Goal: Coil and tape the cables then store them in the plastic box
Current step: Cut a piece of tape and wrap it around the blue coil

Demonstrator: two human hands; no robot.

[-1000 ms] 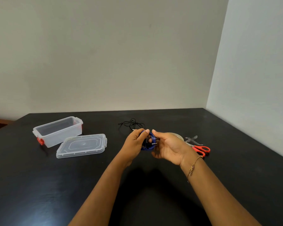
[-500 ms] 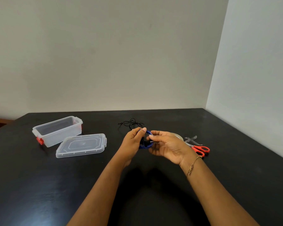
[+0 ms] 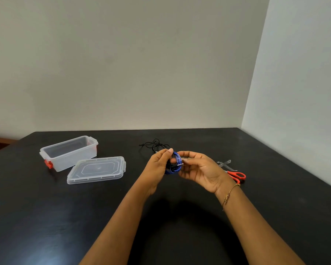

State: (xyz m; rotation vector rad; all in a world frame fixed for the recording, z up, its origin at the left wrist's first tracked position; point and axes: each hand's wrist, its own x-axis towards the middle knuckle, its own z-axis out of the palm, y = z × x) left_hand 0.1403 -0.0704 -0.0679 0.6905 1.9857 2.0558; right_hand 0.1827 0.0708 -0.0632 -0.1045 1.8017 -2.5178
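Observation:
A small blue cable coil (image 3: pixel 175 163) is held above the black table (image 3: pixel 46 217) between both hands. My left hand (image 3: pixel 158 165) pinches its left side with thumb and fingers. My right hand (image 3: pixel 201 170) touches the coil's right side, where a metal jack plug sticks out, with its lower fingers spread. A tangled thin black cable (image 3: pixel 154 145) lies on the table just behind the hands. The clear plastic box (image 3: pixel 69 153) with red latches stands open at the left, and its clear lid (image 3: pixel 97 170) lies flat in front of it.
Red-handled scissors (image 3: pixel 235 174) lie to the right of my right hand, next to strips of clear tape (image 3: pixel 225 163). A tape roll is mostly hidden behind my right hand. Walls close the table off at the back and right.
Both hands have lifted the blue coil slightly. My right hand's fingers have spread apart from a closed grip, with only the fingertips still at the coil.

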